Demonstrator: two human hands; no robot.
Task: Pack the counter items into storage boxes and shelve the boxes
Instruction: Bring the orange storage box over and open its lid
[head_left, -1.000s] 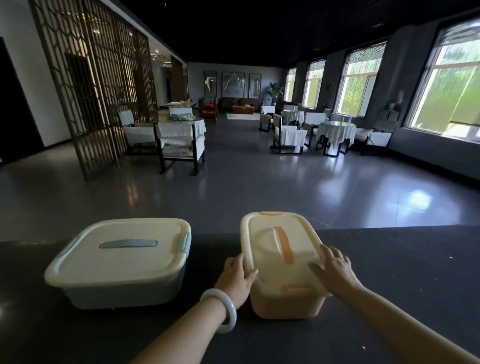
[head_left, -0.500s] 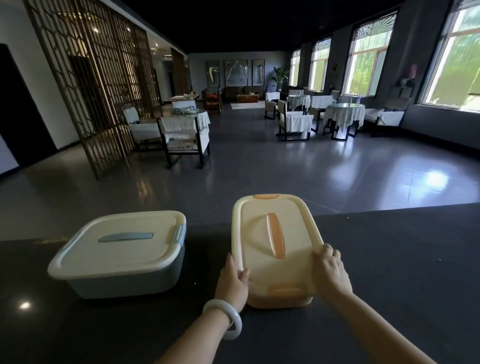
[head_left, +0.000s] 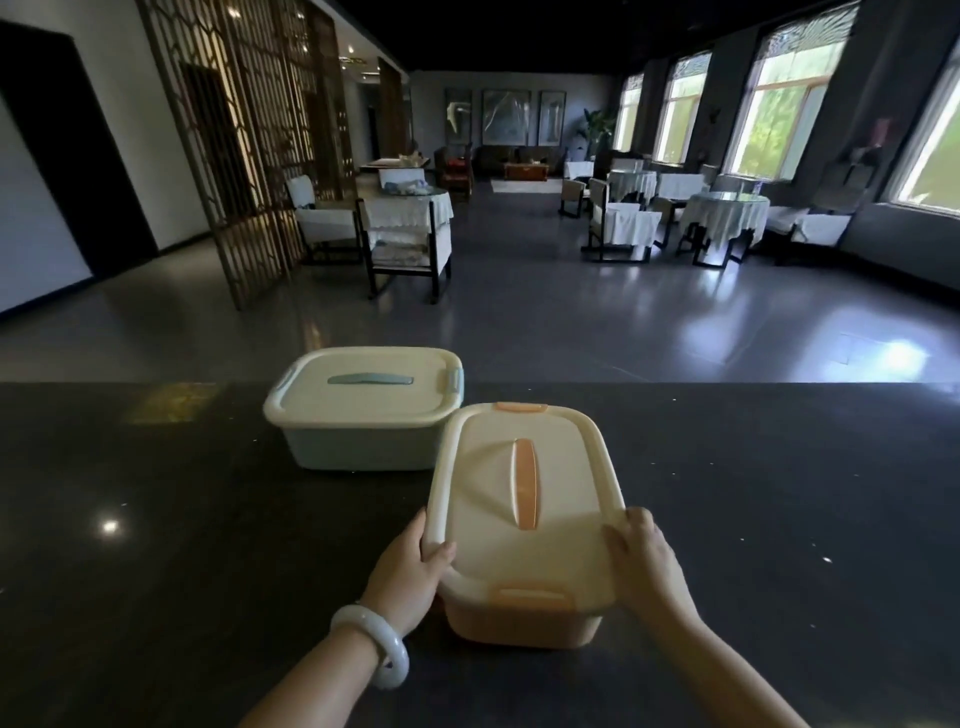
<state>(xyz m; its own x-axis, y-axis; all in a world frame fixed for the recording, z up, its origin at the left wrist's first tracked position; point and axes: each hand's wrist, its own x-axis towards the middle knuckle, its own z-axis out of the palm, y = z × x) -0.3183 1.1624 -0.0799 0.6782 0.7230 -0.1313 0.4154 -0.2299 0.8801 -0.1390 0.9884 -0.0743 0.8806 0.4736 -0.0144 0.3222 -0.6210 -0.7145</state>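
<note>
An orange storage box (head_left: 524, 525) with a cream lid and an orange handle is in the middle of the view, above the dark counter (head_left: 156, 545). My left hand (head_left: 410, 571) grips its left rim near the front corner, thumb on the lid. My right hand (head_left: 644, 561) grips the right rim the same way. Behind it to the left stands a pale blue storage box (head_left: 363, 410) with a cream lid and a blue handle, lid on. What either box holds is hidden.
The counter's far edge (head_left: 727, 383) runs across the view just behind the blue box. Beyond it lies a dim hall floor with tables and chairs (head_left: 405, 234) and a wooden lattice screen (head_left: 244, 135) on the left.
The orange box has come nearer to me and now overlaps the blue box's right front corner. Both hands have stayed on its sides. The view has turned left.
</note>
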